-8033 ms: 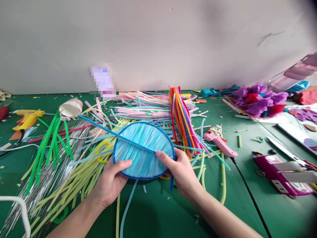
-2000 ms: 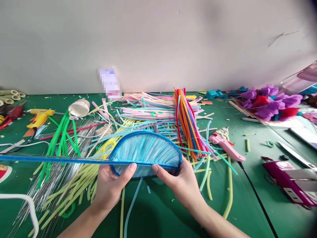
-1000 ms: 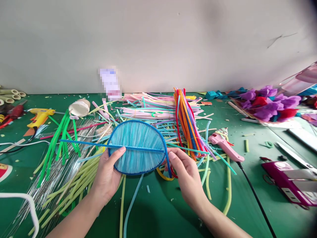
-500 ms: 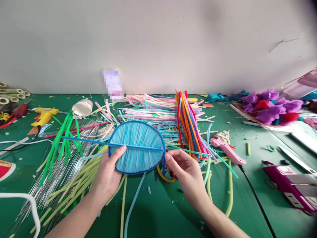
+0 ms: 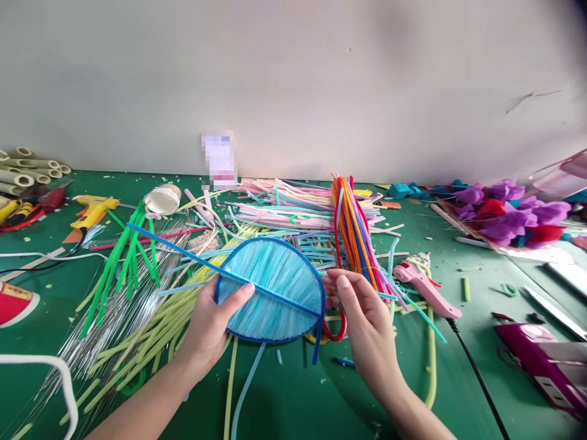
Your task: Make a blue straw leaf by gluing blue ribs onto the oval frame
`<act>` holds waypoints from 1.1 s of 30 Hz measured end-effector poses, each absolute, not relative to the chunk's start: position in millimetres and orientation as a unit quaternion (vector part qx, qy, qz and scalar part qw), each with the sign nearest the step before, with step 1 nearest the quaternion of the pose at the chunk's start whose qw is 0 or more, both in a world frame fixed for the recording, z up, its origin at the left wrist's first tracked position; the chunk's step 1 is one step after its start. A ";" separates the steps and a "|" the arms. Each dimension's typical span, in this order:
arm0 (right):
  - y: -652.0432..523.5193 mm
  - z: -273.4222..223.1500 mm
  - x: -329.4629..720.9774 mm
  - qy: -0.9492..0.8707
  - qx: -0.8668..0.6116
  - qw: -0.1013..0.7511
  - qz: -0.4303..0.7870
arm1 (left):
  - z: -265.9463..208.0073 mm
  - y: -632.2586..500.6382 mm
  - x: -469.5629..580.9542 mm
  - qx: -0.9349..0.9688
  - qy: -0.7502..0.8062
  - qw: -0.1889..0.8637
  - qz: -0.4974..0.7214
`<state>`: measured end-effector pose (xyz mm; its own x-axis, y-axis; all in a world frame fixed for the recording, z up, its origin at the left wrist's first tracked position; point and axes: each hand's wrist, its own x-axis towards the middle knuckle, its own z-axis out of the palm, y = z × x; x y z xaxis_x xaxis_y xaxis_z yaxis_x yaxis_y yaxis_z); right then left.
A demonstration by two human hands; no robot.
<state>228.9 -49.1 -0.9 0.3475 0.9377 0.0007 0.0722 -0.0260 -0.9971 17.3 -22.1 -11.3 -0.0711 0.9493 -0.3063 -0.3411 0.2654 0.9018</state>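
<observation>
An oval leaf-like panel (image 5: 270, 269) of light-blue fuzzy strands, edged in darker blue pipe cleaner, is in my left hand (image 5: 211, 321). My thumb presses on the blue pipe-cleaner strip (image 5: 183, 253) that runs across the panel and sticks out past its left edge. A short blue pipe-cleaner end (image 5: 316, 348) hangs down from the panel's right edge. My right hand (image 5: 367, 321) is just right of that edge, apart from the panel, its fingers loosely bent and apart. Beside its fingertips is a red loop (image 5: 337, 333), like a scissors handle, partly hidden.
Behind the panel lie bundled multicoloured pipe cleaners (image 5: 355, 232) and pastel ones (image 5: 284, 214). A pink glue gun (image 5: 426, 287) is at right, a magenta power strip (image 5: 536, 360) nearer. Green stems (image 5: 151, 330), metal wires (image 5: 128, 299) and a yellow glue gun (image 5: 94, 211) lie left.
My right hand has let go of the panel's right edge and moved slightly right. The panel has tilted, its right end lower, and the blue end hangs free.
</observation>
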 end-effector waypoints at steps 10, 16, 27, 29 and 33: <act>-49.3 4.4 228.8 -0.463 -0.615 0.536 0.347 | -7.1 -31.3 21.7 0.377 0.515 0.612 0.466; -28.6 21.0 266.0 -0.524 -0.641 0.487 0.278 | -15.8 -27.2 18.2 0.339 0.507 0.654 0.447; -17.5 40.8 392.1 -0.573 -0.818 0.034 -0.034 | -19.1 -25.8 16.4 0.314 0.490 0.682 0.443; -20.2 25.8 412.6 -0.568 -0.819 -0.082 -0.003 | -20.4 -25.5 16.4 0.322 0.482 0.683 0.445; -21.3 -1.8 425.7 -0.584 -0.799 -0.138 0.032 | -23.0 -24.9 15.1 0.346 0.462 0.683 0.447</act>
<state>425.7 -21.3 -1.8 0.3152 0.9250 -0.2123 0.9425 -0.2789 0.1841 15.1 -24.9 -23.0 0.1728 0.9309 -0.3217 -0.2902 0.3603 0.8865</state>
